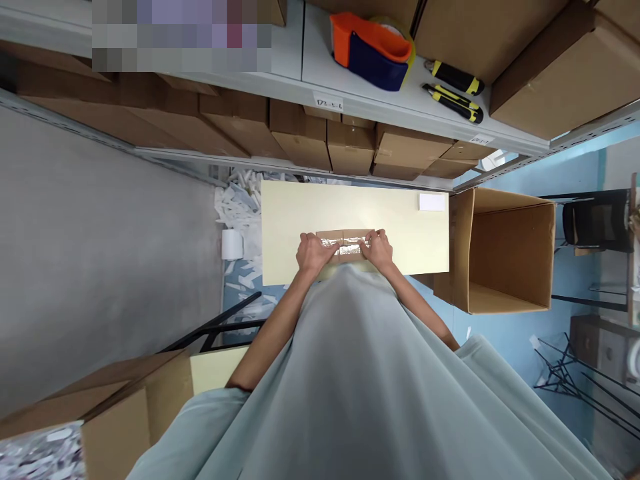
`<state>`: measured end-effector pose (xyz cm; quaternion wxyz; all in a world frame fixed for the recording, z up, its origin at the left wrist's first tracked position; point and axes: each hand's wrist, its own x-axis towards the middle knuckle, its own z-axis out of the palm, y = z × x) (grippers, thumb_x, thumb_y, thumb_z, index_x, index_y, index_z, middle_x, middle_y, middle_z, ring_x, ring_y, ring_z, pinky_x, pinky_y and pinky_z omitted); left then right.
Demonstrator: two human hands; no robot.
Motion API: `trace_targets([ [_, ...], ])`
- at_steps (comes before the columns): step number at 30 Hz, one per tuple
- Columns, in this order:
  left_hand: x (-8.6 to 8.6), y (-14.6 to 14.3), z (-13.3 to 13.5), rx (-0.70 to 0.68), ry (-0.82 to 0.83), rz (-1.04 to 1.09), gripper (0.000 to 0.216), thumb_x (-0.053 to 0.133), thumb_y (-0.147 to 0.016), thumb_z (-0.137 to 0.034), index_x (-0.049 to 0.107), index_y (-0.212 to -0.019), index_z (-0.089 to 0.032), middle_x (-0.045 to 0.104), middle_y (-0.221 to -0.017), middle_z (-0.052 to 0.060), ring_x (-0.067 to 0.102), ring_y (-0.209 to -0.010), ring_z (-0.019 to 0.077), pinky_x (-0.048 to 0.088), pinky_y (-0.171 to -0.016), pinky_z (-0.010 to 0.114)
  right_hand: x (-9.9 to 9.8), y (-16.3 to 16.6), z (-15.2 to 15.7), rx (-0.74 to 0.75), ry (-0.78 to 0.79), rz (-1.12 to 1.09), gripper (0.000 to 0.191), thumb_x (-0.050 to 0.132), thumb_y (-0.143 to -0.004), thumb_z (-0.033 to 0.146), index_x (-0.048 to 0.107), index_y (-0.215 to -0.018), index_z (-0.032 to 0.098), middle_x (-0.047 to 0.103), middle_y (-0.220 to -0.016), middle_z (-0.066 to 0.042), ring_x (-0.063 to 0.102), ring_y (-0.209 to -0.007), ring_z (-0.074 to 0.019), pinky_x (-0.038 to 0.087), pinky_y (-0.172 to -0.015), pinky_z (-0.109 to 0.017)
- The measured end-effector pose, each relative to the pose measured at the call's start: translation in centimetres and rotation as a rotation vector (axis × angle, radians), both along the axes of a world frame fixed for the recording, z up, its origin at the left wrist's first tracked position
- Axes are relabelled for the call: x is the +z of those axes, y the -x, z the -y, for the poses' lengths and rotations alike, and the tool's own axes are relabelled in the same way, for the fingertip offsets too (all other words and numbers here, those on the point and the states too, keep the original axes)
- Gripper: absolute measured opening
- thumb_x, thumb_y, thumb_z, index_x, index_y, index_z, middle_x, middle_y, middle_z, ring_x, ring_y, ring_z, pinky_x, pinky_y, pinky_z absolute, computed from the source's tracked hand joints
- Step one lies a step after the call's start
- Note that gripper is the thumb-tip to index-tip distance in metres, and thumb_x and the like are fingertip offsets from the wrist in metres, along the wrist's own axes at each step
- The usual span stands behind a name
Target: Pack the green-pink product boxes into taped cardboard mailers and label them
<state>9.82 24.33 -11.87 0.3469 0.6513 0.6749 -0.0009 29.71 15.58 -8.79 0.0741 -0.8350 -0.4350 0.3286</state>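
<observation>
A small brown cardboard box (345, 237) with a clear, shiny wrapped item (347, 250) on it lies at the near edge of the pale yellow table (300, 213). My left hand (313, 252) rests on the left end of the box, fingers curled over the shiny wrap. Fingers bent, my right hand (379, 248) grips the right end of the same box. My light grey shirt hides the near side of the box and the table edge.
A white label (432, 202) lies at the table's far right. An open cardboard carton (500, 257) stands right of the table. On the shelf above sit an orange and blue tape dispenser (373, 50), two yellow-black knives (455, 90) and several boxes. White scraps (237, 207) litter the floor at left.
</observation>
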Motion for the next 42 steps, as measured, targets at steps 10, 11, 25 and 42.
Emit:
trace_targets([
  [10, 3.0, -3.2, -2.2, -0.068, -0.068, 0.034, 0.051, 0.081, -0.093, -0.068, 0.071, -0.113, -0.023, 0.066, -0.132, 0.017, 0.077, -0.111, 0.0375, 0.065, -0.097, 0.048, 2.3, -2.5, -2.5, 0.002, -0.069, 0.114, 0.02, 0.072, -0.11, 0.04, 0.071, -0.124, 0.024, 0.063, -0.139, -0.014, 0.073, -0.124, -0.0309, 0.065, -0.095, -0.041],
  [11, 3.3, -3.5, -2.5, -0.081, -0.077, 0.031, 0.047, 0.079, -0.094, -0.066, 0.071, -0.113, -0.024, 0.066, -0.132, 0.016, 0.078, -0.112, 0.0369, 0.065, -0.097, 0.047, 2.5, -2.8, -2.6, 0.0, -0.079, 0.122, 0.019, 0.073, -0.11, 0.039, 0.072, -0.122, 0.024, 0.064, -0.137, -0.014, 0.075, -0.122, -0.0308, 0.065, -0.095, -0.041],
  [25, 13.2, -10.0, -13.0, -0.262, -0.424, 0.415, 0.036, 0.056, -0.094, -0.011, 0.079, -0.117, -0.026, 0.077, -0.131, 0.011, 0.075, -0.128, 0.0319, 0.058, -0.117, 0.045, 15.2, -8.9, -16.8, 0.238, -0.587, 0.375, 0.036, 0.062, -0.113, 0.042, 0.066, -0.139, 0.018, 0.07, -0.138, -0.022, 0.07, -0.132, -0.0392, 0.058, -0.113, -0.052],
  [42, 22.2, -13.7, -14.9, 0.064, -0.632, 0.764, 0.034, 0.061, -0.093, -0.005, 0.075, -0.121, -0.019, 0.079, -0.125, 0.014, 0.081, -0.109, 0.0279, 0.064, -0.108, 0.045, 23.9, -10.3, -26.8, 0.304, -0.395, 0.322, 0.054, 0.053, -0.113, 0.032, 0.056, -0.16, 0.005, 0.073, -0.151, -0.026, 0.071, -0.139, -0.0329, 0.054, -0.122, -0.043],
])
